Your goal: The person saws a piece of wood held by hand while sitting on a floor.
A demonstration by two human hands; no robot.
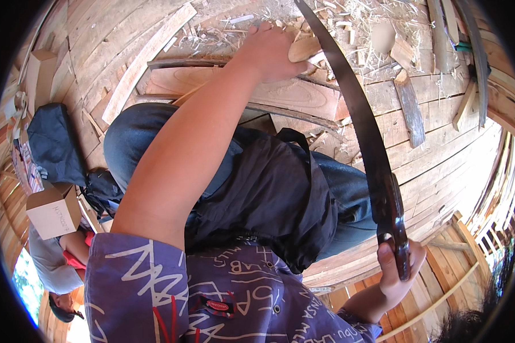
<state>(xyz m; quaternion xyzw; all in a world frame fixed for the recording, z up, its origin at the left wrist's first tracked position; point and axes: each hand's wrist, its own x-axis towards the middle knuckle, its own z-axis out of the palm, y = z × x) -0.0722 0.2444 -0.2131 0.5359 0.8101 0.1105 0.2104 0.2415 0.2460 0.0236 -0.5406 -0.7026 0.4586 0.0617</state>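
Note:
My left hand reaches out to the far middle and grips a small piece of pale wood with a rounded end. Part of that piece is hidden behind my fingers. In my right hand, low on the right, is the dark glossy handle of a machete. Its long dark blade points away from me, with the tip close to the far edge of view. The blade passes just right of the wood piece; whether they touch I cannot tell. Below my left hand lies a reddish-brown board with visible grain.
Shavings and offcuts litter the plank floor ahead. A bark-edged wood strip lies to the right, a long pale board to the left. On the left are a dark bag, a cardboard box and another person.

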